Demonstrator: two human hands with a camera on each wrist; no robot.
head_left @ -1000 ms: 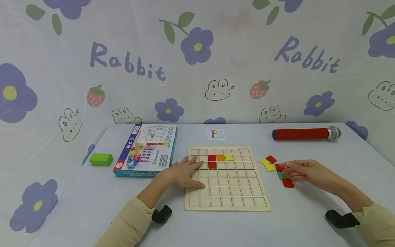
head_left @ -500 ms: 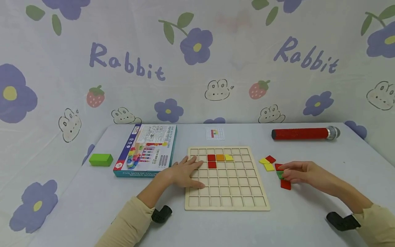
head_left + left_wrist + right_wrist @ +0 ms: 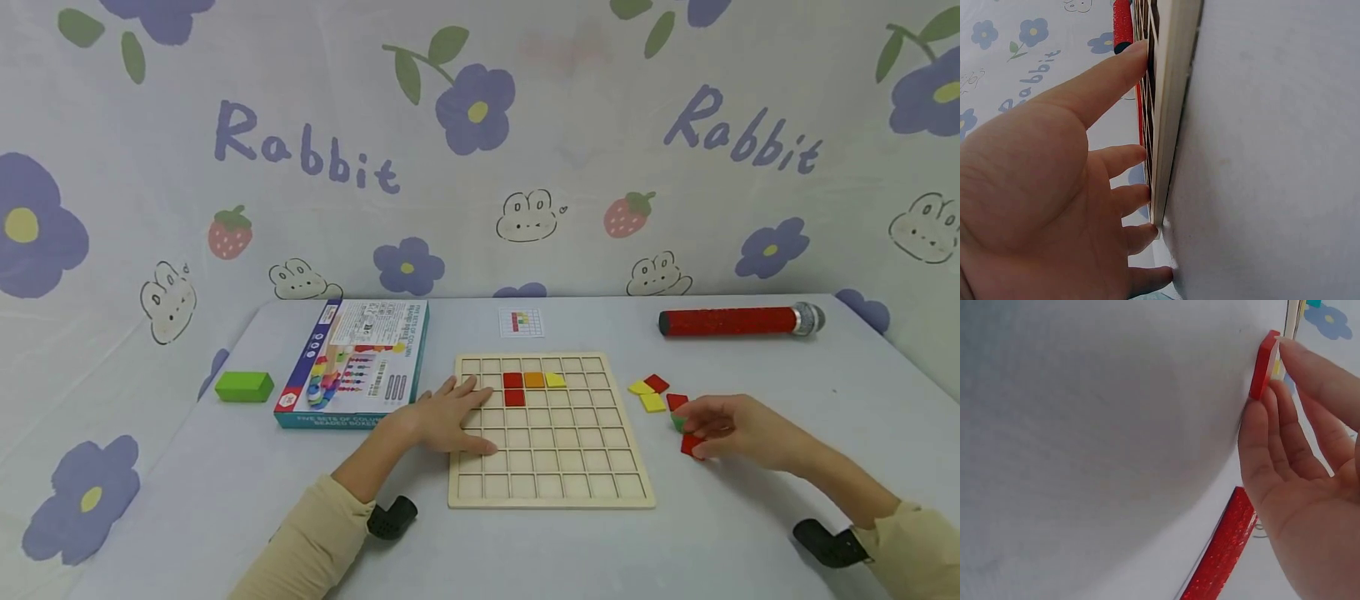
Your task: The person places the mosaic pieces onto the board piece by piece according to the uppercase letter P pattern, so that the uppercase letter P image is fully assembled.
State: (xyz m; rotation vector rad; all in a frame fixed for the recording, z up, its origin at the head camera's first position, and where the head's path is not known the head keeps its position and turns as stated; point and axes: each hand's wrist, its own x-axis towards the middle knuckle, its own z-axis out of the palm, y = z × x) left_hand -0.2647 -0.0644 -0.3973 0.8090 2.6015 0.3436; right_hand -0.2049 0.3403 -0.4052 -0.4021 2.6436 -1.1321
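My left hand (image 3: 450,417) lies with fingers spread on the left edge of a wooden grid board (image 3: 555,492). In the left wrist view the fingertips of that hand (image 3: 1054,187) touch the board's rim (image 3: 1172,94). Red tiles (image 3: 513,398), an orange tile (image 3: 533,380) and a yellow tile (image 3: 555,381) sit in its upper cells. Right of the board, my right hand (image 3: 742,429) holds a red tile (image 3: 1264,365) at its edges, thumb at one end and fingers at the other, low at the table. Those fingers partly cover a green tile (image 3: 678,423).
Loose yellow tiles (image 3: 653,403) and red tiles (image 3: 677,402) lie beside the board. Behind it is a small pattern card (image 3: 521,322). A red microphone (image 3: 735,322) lies at the back right. A boxed set (image 3: 352,367) and a green block (image 3: 244,387) are at the left.
My right hand has shifted from the green tile toward the nearer red tile, its thumb now at that tile's edge. That red tile has slid slightly left. The left hand stays put.
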